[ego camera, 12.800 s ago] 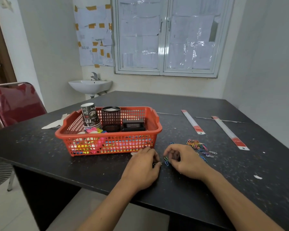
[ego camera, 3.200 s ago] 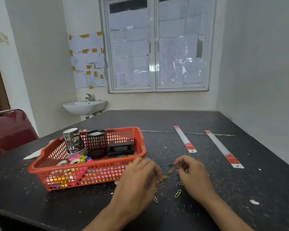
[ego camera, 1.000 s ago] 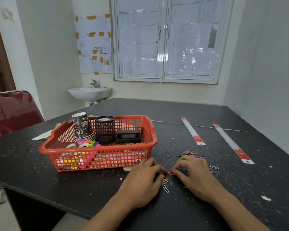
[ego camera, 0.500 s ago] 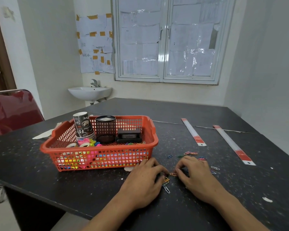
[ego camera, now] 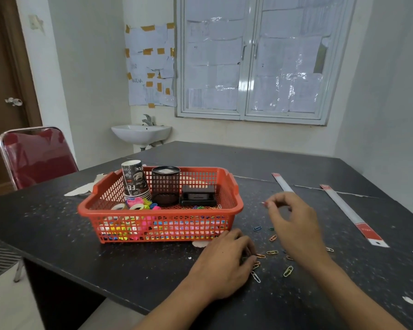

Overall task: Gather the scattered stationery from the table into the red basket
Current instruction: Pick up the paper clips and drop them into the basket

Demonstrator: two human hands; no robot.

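Right hand (ego camera: 293, 225) is up off the table (ego camera: 105, 253) now; a moment ago it lay flat among the clips (ego camera: 272, 252). I see it pinching one reddish clip (ego camera: 264, 203) at its fingertips, just right of the basket (ego camera: 157, 211). Left hand (ego camera: 224, 263) sits palm-down by the basket's near corner, fingers curled over a few clips. Gripping or not, I can't tell. More clips lie scattered between the hands.
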